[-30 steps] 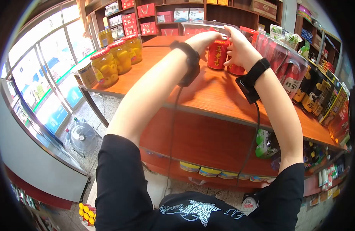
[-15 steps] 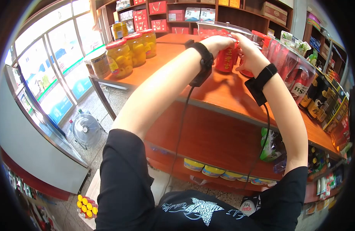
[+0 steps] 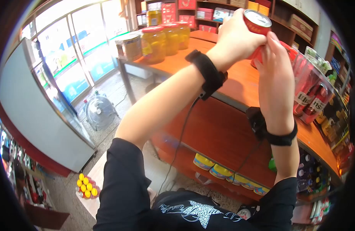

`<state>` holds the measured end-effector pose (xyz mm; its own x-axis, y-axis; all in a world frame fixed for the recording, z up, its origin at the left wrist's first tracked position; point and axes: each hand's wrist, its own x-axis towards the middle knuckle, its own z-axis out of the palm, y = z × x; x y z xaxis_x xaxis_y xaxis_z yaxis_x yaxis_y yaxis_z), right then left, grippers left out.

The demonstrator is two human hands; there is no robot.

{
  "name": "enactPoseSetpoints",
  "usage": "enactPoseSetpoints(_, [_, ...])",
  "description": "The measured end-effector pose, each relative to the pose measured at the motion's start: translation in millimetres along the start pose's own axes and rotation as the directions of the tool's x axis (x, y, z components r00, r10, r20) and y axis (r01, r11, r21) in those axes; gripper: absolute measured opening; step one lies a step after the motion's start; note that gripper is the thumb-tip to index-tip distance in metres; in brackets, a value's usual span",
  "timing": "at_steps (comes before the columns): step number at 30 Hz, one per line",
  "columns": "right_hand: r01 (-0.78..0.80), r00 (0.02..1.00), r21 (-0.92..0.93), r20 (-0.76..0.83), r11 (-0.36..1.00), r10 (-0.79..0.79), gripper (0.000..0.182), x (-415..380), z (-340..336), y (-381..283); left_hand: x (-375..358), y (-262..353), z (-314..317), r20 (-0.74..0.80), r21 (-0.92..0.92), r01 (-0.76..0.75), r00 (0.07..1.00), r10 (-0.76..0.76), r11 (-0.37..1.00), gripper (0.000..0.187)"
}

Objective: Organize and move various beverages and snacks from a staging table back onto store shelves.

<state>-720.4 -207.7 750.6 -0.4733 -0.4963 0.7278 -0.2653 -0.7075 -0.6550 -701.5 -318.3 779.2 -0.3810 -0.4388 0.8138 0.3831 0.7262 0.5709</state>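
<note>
A red drink can (image 3: 258, 27) with a silver top is held up over the counter. My left hand (image 3: 239, 38) is wrapped around its upper part, the fingers mostly hidden behind it. Below, my right hand (image 3: 276, 61) reaches up with its fingers and thumb closed on the can's lower part, overlapping the left thumb in this view. Both wrists wear black straps with cabled boxes. The orange-brown counter (image 3: 235, 86) lies underneath, and clear-wrapped packs of red cans (image 3: 310, 92) stand to the right of my right hand.
Glass jars of yellow fruit with red lids (image 3: 153, 44) stand on the counter's left end beside a tin (image 3: 131, 47). Shelves of boxes (image 3: 208, 13) line the back. Yellow-and-blue tubs (image 3: 221, 172) sit on a low shelf. A floor fan (image 3: 100, 111) stands by the glass doors.
Both hands have raised the can from near the countertop, bringing its silver top into view. The right wrist has turned more upright, and the view has swung a little to the left.
</note>
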Motion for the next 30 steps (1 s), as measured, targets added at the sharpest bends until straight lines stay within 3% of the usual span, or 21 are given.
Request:
enactPoseSetpoints(1, [0.073,0.996,0.013,0.057,0.997,-0.074,0.044,-9,3,-1,-14,19,-7,-0.067,0.136,-0.007,0.998,0.016,0.991,0.062])
enactPoseSetpoints(2, [0.245,0.954,-0.056,0.19,0.968,-0.23,0.05,-15,-5,8,-30,42,-19,-0.022,0.166,-0.063,0.997,0.067,0.984,0.065])
enactPoseSetpoints(3, [0.235,0.953,-0.03,0.205,0.971,-0.225,0.05,-21,3,2,-42,58,-28,0.024,0.195,-0.119,0.993,0.117,0.974,0.069])
enactPoseSetpoints(4, [0.228,0.949,0.079,0.204,0.97,-0.24,0.052,-28,15,-11,-44,46,-18,-0.166,0.565,-0.168,0.936,0.311,0.808,0.068])
enactPoseSetpoints(5, [0.216,0.946,0.186,0.202,0.959,-0.252,0.054,-34,22,-19,-46,34,-8,-0.245,0.849,-0.089,0.806,0.539,0.52,0.067])
enactPoseSetpoints(6, [0.198,0.945,0.211,0.219,0.957,-0.244,0.054,-39,24,-21,-56,51,-16,-0.249,0.864,-0.066,0.806,0.537,0.5,0.067])
enactPoseSetpoints(8, [0.268,0.907,0.319,0.235,0.909,-0.35,0.06,-51,25,-25,-87,111,-30,-0.252,0.407,-0.095,0.944,0.211,0.908,0.068])
enactPoseSetpoints(9, [0.241,0.906,0.342,0.255,0.908,-0.336,0.06,-58,24,-29,-94,125,-24,-0.274,0.429,-0.069,0.94,0.202,0.901,0.068])
enactPoseSetpoints(11, [-0.006,0.935,0.58,0.293,0.815,-0.201,0.062,-72,20,-44,-106,145,-12,-0.516,0.488,0.077,0.829,0.215,0.87,0.056])
enactPoseSetpoints(12, [-0.068,0.954,0.573,0.277,0.817,-0.115,0.068,-80,21,-55,-111,145,-18,-0.488,0.51,0.052,0.839,0.239,0.859,0.057])
enactPoseSetpoints(15, [-0.117,0.915,0.57,0.381,0.813,-0.136,0.07,-99,20,-63,-136,133,-45,-0.373,0.489,-0.019,0.899,0.229,0.872,0.061])
enactPoseSetpoints(17, [-0.134,0.915,0.623,0.376,0.77,-0.145,0.074,-111,22,-56,-155,136,-57,-0.367,0.51,0.003,0.905,0.214,0.86,0.064])
enactPoseSetpoints(20, [-0.21,0.891,0.473,0.453,0.856,-0.033,0.082,-147,28,-58,-198,147,-68,-0.419,0.572,0.134,0.896,0.148,0.809,0.07])
enactPoseSetpoints(21, [-0.27,0.851,0.454,0.524,0.849,-0.009,0.083,-157,32,-60,-215,145,-68,-0.46,0.666,0.147,0.853,0.247,0.731,0.069])
enactPoseSetpoints(25, [-0.526,0.746,0.446,0.651,0.724,0.14,0.092,-206,44,-66,-273,175,-78,-0.523,0.763,0.331,0.821,0.229,0.555,0.069])
enactPoseSetpoints(28, [-0.584,0.631,0.457,0.775,0.671,0.021,0.095,-241,48,-49,-316,196,-77,-0.594,0.765,0.486,0.786,0.171,0.422,0.073])
enactPoseSetpoints(30, [-0.608,0.592,0.472,0.806,0.639,-0.032,0.093,-268,57,-52,-344,212,-80,-0.661,0.719,0.564,0.736,0.148,0.406,0.073])
